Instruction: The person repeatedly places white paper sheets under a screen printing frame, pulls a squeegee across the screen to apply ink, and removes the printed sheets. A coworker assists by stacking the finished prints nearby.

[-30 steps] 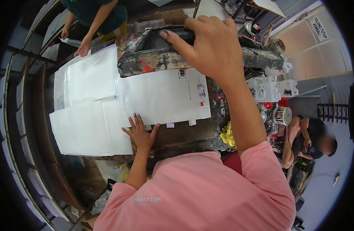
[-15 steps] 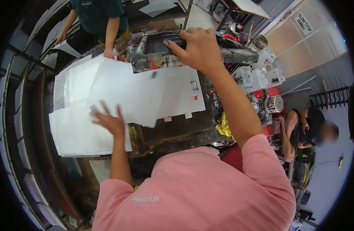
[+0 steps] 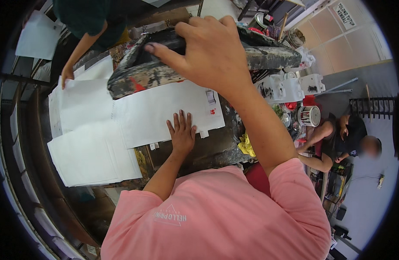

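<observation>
My right hand [image 3: 214,56] grips the near bar of a screen printing frame [image 3: 156,79], worn and stained with black and red ink, with the thumb over its inner side. The frame is lifted and tilted above the table. Below it lies a large white sheet [image 3: 152,112] with a small dark print and a red mark near its right end. My left hand [image 3: 181,133] rests flat near that sheet's front edge, fingers spread, holding nothing. At the left front sits a stack of white sheets [image 3: 91,158]. Part of the sheet is hidden behind the frame.
Across the table, a co-worker's hand [image 3: 67,76] holds the edge of another white sheet [image 3: 84,102]. A yellow cloth [image 3: 246,145] lies at the table's right edge. White containers [image 3: 290,89] and a paint can [image 3: 309,116] stand beyond. Drying racks [image 3: 34,173] line the left; another person sits far right.
My left hand has moved right and come down onto the sheet. The screen printing frame has risen closer and shifted slightly left. The co-worker has moved left, their hand now at another sheet.
</observation>
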Demonstrator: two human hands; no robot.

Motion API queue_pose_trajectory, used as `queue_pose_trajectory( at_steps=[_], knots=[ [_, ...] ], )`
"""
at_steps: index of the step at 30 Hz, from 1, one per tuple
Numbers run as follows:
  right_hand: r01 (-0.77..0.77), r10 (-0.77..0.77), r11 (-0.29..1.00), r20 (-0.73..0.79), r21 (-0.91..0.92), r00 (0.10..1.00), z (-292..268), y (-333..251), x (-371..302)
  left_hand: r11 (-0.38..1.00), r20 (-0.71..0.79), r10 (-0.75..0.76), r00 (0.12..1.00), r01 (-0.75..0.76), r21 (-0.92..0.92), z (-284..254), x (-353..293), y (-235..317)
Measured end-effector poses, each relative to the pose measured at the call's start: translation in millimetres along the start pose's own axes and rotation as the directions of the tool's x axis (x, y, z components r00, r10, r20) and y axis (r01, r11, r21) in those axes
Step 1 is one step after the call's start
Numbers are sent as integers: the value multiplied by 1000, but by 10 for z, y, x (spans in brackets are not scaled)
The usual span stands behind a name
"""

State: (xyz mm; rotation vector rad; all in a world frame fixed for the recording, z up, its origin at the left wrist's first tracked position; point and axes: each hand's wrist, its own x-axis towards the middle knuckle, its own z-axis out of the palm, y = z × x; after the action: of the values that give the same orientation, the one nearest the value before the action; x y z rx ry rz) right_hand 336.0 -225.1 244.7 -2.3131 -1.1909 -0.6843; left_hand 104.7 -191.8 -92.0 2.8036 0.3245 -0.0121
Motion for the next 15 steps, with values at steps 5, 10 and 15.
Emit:
queue_pose_trajectory(
  at_steps=[5, 10, 15],
  knots=[
    [-25, 24, 1000, 69, 14, 997, -5, 27, 46, 976, 8, -61, 998, 61, -208, -117, 57, -19],
    [-2, 2, 1000, 1, -4, 1000, 59, 78, -19, 984, -7, 39, 999, -40, -173, -300, 160, 26],
    [15, -12, 1000, 93, -27, 996, 28, 65, -44, 993, -46, 115, 992, -117, -34, -75, 162, 46]
  ],
)
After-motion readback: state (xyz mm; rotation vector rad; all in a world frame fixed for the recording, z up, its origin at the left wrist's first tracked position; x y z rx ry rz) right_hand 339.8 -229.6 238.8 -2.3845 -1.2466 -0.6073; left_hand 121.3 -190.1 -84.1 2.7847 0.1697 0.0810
